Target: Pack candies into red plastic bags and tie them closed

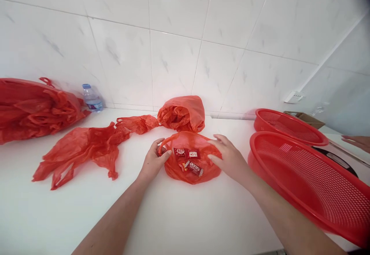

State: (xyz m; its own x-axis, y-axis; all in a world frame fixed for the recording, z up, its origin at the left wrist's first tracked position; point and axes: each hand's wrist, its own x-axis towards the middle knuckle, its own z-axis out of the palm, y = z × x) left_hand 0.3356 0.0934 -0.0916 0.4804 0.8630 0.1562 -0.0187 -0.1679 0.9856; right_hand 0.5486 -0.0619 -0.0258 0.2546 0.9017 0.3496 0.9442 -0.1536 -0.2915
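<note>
White table (173, 220), big red basket (300, 178) off to the right. Open red bag (187, 177) sits mid-table, left hand (152, 162) pinching its rim, right hand (231, 159) at the opposite edge, fingers kinda apart. Few little packets (195, 168) lying inside the bag.

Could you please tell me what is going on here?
A person has a thin, red plastic bag open on a white table. The left hand pinches its rim, while the right hand is at the opposite side, its grip unclear. Small, mostly dark red wrapped packets lie inside. Behind stands a bulging bundle of red plastic; crumpled red plastic bags lie to the left, and two red perforated plastic baskets are on the right.
</note>
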